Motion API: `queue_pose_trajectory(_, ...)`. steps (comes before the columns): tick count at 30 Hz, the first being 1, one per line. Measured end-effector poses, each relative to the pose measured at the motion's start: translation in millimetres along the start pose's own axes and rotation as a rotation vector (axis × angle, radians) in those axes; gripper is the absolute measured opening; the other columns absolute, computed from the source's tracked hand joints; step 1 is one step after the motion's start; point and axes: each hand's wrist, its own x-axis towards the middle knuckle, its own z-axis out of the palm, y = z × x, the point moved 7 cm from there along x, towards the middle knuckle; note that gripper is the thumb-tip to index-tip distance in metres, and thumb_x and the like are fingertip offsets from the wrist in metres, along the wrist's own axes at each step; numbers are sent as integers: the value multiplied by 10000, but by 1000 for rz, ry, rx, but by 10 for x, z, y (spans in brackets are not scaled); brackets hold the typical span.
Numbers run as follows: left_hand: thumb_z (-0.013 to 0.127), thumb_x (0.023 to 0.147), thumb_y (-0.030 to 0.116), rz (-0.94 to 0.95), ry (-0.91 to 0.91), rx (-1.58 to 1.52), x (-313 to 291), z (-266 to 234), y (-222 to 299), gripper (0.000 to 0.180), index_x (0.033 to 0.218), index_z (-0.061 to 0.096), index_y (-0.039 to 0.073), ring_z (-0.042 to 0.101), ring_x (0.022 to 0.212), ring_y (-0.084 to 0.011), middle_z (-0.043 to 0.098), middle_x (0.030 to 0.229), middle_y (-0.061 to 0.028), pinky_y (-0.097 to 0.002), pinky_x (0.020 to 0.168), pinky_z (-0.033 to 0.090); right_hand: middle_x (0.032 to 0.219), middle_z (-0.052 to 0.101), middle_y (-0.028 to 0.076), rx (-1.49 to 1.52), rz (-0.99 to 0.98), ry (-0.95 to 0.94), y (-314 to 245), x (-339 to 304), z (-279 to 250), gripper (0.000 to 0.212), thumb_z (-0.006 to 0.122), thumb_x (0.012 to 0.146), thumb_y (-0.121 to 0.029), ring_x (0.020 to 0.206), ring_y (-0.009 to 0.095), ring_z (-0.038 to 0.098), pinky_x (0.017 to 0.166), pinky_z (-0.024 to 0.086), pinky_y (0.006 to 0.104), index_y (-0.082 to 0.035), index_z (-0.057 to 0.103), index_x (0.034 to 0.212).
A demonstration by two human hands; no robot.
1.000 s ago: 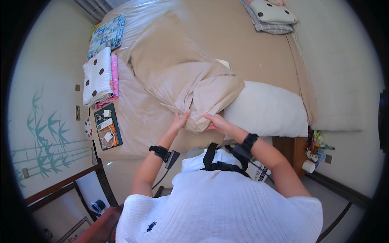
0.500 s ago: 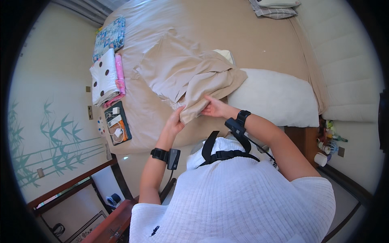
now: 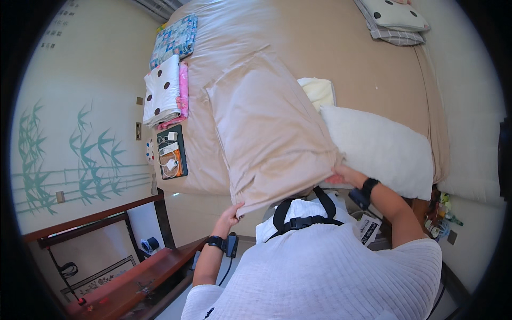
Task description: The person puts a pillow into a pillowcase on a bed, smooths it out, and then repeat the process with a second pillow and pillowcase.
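"Along the bed's (image 3: 368, 69) near edge, what lies?"

"Beige pillowcase (image 3: 272, 128), spread out, near end reaching past that edge."

"Hands?"

"Left hand (image 3: 230, 217) gripping its near left corner, right hand (image 3: 345, 175) gripping the near right corner."

"Around it?"

"White pillow (image 3: 381, 149) by the bed's near right corner, close to the right hand; pale yellow cloth (image 3: 318, 92) just beyond the pillow. Folded spotted quilt (image 3: 161, 95) at the left edge of the bed."

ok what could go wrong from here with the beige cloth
The left hand and right hand grip the beige cloth by its near corners; if one slips, that corner might drop over the edge of the bed. A sideways pull could also nudge the white pillow close beside it.
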Motion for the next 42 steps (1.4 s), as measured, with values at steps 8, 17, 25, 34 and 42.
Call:
queue_pose_trajectory(8, 637, 705, 81, 739, 96, 1041, 30, 99, 1329, 348, 1037, 533, 86, 512, 691, -110, 576, 770, -34, -261, 641, 451, 952, 569, 208, 267, 167, -70, -315, 787, -118, 318, 379, 847, -168, 840, 304, 586, 696, 499, 395, 25, 442, 1092)
queue_pose_trajectory(17, 503, 828, 132, 1511, -314, -510, -3420, -99, 5036, 225, 1011, 503, 1, 545, 911, -200, 557, 997, -105, -324, 813, 453, 953, 550, 53, -105, -1470, -497, -4932, -1920, 3206, 193, 443, 852, -136, 872, 186, 534, 773, 472, 362, -46, 505, 1011)
queue_pose_trajectory(25, 540, 798, 172, 1363, -181, -275, -2511, 226, 3866, 341, 1090, 484, 5, 554, 919, -173, 564, 1020, -88, -282, 779, 465, 976, 552, 105, 225, -1001, -452, -3966, -1130, 2340, 222, 447, 868, -163, 883, 212, 542, 805, 451, 355, -30, 473, 1043)
queue_pose_trajectory(34, 601, 769, 101, 775, -155, -407, 235, -129, 2685, 170, 895, 494, 62, 535, 606, -104, 567, 791, -16, -213, 457, 427, 924, 570, 135, 305, -470, 187, -2429, 617, 844, 248, 402, 891, -216, 810, 228, 573, 737, 494, 326, -14, 475, 1017)
queue_pose_trajectory(42, 510, 817, 146, 121, 65, -294, 1558, -530, 807, 109, 881, 516, 58, 574, 640, -125, 586, 778, -27, -228, 501, 478, 1022, 555, 121, -79, -155, 299, -917, 364, 493, 298, 408, 870, -215, 895, 193, 557, 774, 465, 292, -42, 441, 1110)
